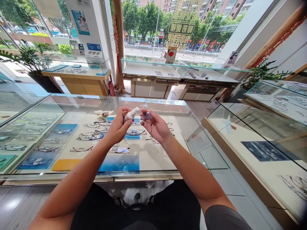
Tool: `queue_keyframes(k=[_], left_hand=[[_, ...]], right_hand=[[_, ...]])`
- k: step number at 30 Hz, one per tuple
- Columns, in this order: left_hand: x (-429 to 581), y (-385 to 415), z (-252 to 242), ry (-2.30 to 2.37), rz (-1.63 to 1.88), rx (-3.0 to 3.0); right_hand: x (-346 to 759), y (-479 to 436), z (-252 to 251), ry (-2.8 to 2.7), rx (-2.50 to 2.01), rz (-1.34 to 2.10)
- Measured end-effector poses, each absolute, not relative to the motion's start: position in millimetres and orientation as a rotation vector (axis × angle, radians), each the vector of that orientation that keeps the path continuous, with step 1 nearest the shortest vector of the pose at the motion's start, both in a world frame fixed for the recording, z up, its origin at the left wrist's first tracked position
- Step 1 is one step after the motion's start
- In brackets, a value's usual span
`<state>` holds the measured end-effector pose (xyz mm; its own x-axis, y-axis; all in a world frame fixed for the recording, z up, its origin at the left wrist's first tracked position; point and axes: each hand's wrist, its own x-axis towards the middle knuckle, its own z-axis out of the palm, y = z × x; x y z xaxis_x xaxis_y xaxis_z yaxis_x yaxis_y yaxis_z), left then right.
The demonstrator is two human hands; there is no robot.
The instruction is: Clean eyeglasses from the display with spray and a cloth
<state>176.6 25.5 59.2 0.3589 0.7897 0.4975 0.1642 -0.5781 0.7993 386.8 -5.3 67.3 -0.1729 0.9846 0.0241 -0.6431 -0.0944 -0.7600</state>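
Note:
My left hand (119,125) is closed around a small white spray bottle (131,115), tilted with its nozzle toward the right. Between the fingers of my right hand (158,127) is a pair of thin-framed eyeglasses (147,118), turned on end so one lens is above the other. One temple arm hangs down below my fingers. The bottle's tip is close to the glasses. Both hands are above a glass display case (153,159). A crumpled beige cloth (103,114) lies on the case beyond my left hand.
Several eyeglass frames (90,135) lie in the case under my hands, with blue panels (120,163) and a yellow strip (66,164). Another glass case (251,137) stands to the right. More display counters (153,68) line the window, with potted plants (35,64) nearby.

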Motion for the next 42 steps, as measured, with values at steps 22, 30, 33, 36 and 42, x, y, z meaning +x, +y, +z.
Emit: queue_keyframes(k=[22,30,33,36,42], left_hand=[[183.8,29.0,58.7,0.925,1.029,1.849],[168.2,59.1,50.9,0.952,1.296,1.685],[162.1,77.4,49.6,1.114,1.302,1.746],[159.6,101.0,52.0,1.348,1.168,1.874],[164.0,145.5,60.9,1.581,0.941,2.006]], right_hand=[[377.3,-10.0,59.1,-1.115,-0.677,1.405],[382.3,-7.8,62.3,-1.13,-0.674,1.41],[384.5,-6.5,65.1,-1.129,-0.639,1.415],[386.1,-4.8,67.3,-1.102,-0.63,1.414],[388.1,0.6,68.6,-1.064,-0.599,1.434]])
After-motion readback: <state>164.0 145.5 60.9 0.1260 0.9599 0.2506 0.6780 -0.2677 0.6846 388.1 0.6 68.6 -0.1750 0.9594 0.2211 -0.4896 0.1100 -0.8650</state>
